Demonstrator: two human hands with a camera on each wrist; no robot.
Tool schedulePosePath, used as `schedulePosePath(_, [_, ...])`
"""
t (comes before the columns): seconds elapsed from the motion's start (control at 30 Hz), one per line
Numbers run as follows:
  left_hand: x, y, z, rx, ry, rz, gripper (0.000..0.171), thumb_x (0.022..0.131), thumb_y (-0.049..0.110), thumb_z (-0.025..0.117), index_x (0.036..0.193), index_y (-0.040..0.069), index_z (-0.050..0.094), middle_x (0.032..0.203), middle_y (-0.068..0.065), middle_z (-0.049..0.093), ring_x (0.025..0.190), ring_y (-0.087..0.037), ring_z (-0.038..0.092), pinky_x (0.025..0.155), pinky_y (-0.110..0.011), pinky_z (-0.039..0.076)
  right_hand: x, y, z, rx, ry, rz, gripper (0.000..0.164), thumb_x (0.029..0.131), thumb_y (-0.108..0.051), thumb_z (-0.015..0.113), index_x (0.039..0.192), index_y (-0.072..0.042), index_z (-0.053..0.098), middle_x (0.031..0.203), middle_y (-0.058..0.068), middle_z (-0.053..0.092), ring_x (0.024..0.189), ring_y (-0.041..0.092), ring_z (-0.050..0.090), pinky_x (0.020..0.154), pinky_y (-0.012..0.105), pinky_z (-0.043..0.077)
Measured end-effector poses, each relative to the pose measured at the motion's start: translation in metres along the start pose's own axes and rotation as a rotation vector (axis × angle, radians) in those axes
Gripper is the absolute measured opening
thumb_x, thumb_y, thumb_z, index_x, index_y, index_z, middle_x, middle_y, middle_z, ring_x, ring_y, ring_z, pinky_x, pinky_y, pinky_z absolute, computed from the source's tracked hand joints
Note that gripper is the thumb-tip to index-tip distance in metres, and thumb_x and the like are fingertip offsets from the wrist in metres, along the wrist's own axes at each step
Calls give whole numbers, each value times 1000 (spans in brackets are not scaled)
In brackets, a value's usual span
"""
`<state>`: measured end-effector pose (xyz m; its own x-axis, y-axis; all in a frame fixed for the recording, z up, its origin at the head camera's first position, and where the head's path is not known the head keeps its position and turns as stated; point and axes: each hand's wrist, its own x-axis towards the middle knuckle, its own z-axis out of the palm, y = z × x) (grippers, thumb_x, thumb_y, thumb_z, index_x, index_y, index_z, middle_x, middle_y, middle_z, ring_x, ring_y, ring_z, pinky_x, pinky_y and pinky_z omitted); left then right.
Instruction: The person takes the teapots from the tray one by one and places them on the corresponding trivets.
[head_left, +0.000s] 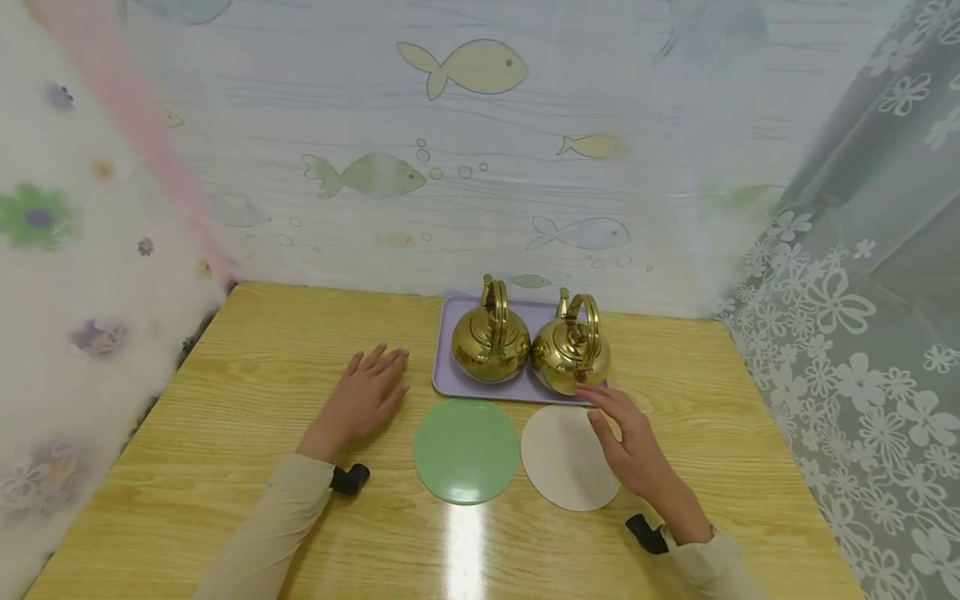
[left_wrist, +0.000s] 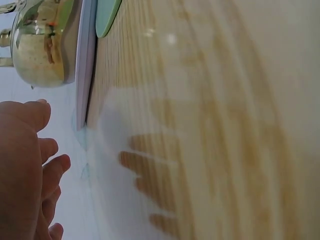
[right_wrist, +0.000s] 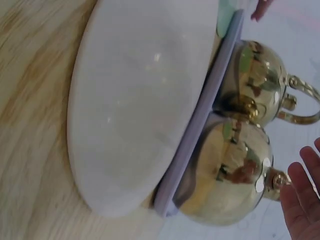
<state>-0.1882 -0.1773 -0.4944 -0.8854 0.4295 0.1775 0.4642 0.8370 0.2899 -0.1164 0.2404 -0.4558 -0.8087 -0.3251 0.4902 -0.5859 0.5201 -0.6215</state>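
Two shiny gold kettles stand side by side on a lilac tray (head_left: 444, 367), the left kettle (head_left: 489, 346) and the right kettle (head_left: 566, 354), spouts toward the back. Before the tray lie a green round mat (head_left: 467, 454) and a white round mat (head_left: 562, 458). My right hand (head_left: 630, 446) is over the white mat's right side, fingers extended near the right kettle and holding nothing; in the right wrist view its fingers (right_wrist: 302, 195) are beside that kettle's handle. Left of the tray, my left hand (head_left: 363, 396) hovers with fingers spread, apart from the kettles.
All of this stands on a wooden table (head_left: 300, 333). Behind it hangs a white sheet (head_left: 480, 167) printed with fish. A sheer flowered curtain (head_left: 862, 358) borders the right side, and a flower-printed sheet (head_left: 90, 275) the left.
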Motion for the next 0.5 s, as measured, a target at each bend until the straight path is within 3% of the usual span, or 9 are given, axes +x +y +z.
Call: schedulePosePath(0.5, [12, 10, 7, -44, -14, 40, 55, 107, 32, 48, 154, 3, 44, 157, -15, 45, 152, -39, 28, 125, -60, 16, 16, -4, 28, 80, -56, 9, 32, 103, 1, 51, 131, 0, 66, 133, 15, 65, 125, 29, 60, 107, 25, 45])
